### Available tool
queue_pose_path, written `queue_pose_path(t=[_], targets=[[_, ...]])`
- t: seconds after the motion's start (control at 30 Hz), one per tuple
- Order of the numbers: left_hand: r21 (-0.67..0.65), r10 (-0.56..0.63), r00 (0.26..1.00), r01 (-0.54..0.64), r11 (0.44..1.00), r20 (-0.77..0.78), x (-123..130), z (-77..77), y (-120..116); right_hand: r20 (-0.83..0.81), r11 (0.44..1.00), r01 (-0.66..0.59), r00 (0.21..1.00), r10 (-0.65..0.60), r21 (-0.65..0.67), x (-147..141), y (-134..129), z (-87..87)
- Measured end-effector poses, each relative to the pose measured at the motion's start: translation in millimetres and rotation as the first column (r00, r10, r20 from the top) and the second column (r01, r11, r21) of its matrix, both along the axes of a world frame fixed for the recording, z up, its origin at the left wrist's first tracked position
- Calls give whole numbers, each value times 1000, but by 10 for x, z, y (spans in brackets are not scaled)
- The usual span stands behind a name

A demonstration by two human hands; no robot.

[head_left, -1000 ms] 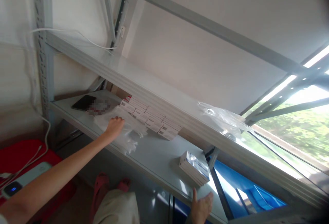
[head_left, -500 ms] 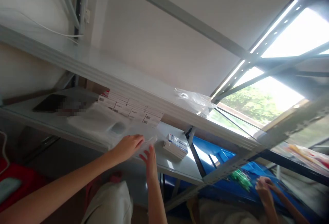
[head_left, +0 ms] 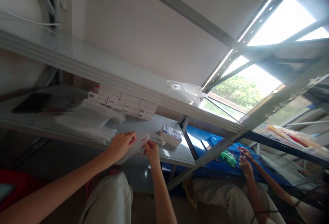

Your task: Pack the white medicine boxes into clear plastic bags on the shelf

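Note:
Between my two hands hangs a thin translucent plastic bag (head_left: 132, 151), over the front edge of the grey shelf (head_left: 164, 155). My left hand (head_left: 122, 146) pinches the bag on one side. On the other side my right hand (head_left: 152, 151) has its fingers closed on the bag's top, near a loose handle-like end. To the left on the shelf lies a pile of similar plastic bags (head_left: 87, 119). A short stack of small white and blue boxes (head_left: 171, 135) sits just right of my right hand. Several rows of white boxes (head_left: 123, 104) stand behind.
An upper shelf (head_left: 108, 70) crosses above the boxes, with a clear plastic bag (head_left: 186, 90) on it. A metal upright (head_left: 223, 131) stands to the right. Beyond it, a co-worker's hands (head_left: 245, 162) are above a blue surface beside a green bundle (head_left: 228, 158). A dark flat object (head_left: 31, 103) lies far left.
The bag has come away from the pile and now hangs between my hands. My right hand has turned and closed on its top. The view has shifted; the co-worker's hands have moved apart.

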State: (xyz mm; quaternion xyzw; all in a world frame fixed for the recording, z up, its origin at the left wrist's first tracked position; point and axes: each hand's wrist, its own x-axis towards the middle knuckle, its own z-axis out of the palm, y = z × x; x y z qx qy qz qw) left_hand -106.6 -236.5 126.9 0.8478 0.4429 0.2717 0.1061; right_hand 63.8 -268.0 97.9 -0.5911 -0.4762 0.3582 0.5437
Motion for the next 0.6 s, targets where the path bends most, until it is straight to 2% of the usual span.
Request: queue_pose_path(t=[0.07,0.2,0.3,0.4,0.5,0.6], targets=[[-21,-28,999,28,999,33,-19,7,6,23,1000,5,1000,-4,-10,7,5,-17],[-78,-182,973,194,978,145,-61,-52,43,20,998,55,998,-55,-10,-19,-50,-15],[-97,-284,933,311,946,222,-73,-119,109,19,986,91,995,-95,140,-125,-150,-10],[-100,-399,881,435,895,255,-61,-88,201,17,947,135,989,-147,291,-263,-241,-67],[-133,-433,858,481,867,276,-42,55,313,198,922,171,948,-250,346,-340,-317,-157],[-145,-423,852,482,864,310,-16,205,422,499,917,169,796,-343,361,-341,-405,-170]])
